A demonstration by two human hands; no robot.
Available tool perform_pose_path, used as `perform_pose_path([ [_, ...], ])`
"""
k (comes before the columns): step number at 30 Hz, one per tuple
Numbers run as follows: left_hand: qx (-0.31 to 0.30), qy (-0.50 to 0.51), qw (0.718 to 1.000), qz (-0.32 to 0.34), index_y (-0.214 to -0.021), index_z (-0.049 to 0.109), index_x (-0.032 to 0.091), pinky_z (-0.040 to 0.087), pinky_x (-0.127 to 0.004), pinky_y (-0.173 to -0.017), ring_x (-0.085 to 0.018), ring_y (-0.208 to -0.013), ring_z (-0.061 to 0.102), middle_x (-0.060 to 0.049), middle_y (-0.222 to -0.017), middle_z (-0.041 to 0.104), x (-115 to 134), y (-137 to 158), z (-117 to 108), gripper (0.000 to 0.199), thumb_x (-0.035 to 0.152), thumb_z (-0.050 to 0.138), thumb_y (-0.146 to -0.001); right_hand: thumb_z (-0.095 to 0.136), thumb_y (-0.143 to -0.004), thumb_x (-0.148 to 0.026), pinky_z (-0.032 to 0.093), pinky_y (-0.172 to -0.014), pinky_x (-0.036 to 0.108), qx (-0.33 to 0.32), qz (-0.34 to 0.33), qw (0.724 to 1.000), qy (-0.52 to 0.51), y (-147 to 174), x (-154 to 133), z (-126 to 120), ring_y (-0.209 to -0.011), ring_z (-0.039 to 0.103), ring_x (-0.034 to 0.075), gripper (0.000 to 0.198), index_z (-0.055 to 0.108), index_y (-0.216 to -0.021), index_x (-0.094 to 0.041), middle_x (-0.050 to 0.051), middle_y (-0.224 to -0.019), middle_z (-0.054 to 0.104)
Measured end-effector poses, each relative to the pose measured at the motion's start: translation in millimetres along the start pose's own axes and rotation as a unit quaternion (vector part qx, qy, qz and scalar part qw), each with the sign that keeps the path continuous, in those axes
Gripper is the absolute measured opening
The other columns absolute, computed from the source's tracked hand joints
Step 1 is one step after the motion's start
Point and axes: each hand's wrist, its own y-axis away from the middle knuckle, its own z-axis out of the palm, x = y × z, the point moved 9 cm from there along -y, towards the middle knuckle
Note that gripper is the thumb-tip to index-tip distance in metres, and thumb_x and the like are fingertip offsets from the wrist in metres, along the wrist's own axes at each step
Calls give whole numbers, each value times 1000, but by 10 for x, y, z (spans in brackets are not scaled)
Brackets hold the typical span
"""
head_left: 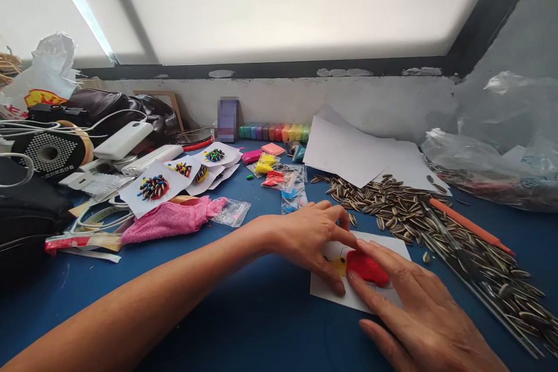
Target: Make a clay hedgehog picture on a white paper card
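A small white paper (326, 292) lies on the blue table in front of me, bearing a flat red clay shape (369, 270) joined to a smaller yellow clay part (339, 265) with a dark dot. My left hand (309, 239) rests over the paper's left side, thumb and fingers apart around the yellow part. From the right, my right hand (422, 308) lays its outstretched fingers on the edges of the red clay, thumb apart. Striped sunflower seeds (392, 206) are heaped just beyond the paper and to its right.
An orange stick-like tool (471, 225) and a clear rod (479, 290) lie among the seeds. White sheets (344, 148) lean behind. Bagged clay (274, 178), a pink cloth (168, 221) and cards with seed-studded clay (152, 187) sit left. A plastic bag (492, 168) stands right.
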Motion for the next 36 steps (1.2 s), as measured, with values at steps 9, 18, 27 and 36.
perform_pose_path([
  [9,0,-5,1000,6,-133,58,36,35,-38,-102,-25,-118,43,-6,-123,47,10,-1,6,61,54,73,-77,55,-90,-23,52,-96,46,12,49,997,-59,75,123,-63,-132,49,33,34,67,-122,-16,19,-143,51],
  [18,0,-2,1000,5,-136,56,36,35,-38,-100,-26,-117,44,-7,-123,49,12,3,14,64,56,72,-77,56,-90,-24,55,-85,48,-2,31,999,-30,179,168,-5,-119,58,35,28,71,-113,-17,20,-131,60],
  [27,-12,-4,1000,-3,-137,54,38,35,-38,-99,-25,-117,44,-6,-124,47,27,2,9,62,57,69,-80,55,-91,-24,57,-86,48,1,30,998,-47,149,165,-31,-123,56,33,33,68,-120,-17,20,-135,57],
  [36,-7,-1,1000,-7,-132,58,38,37,-38,-100,-25,-115,44,-6,-125,47,23,4,6,60,57,72,-77,58,-88,-20,55,-93,46,-7,37,996,-84,115,152,-63,-131,50,30,29,71,-114,-23,16,-141,53],
])
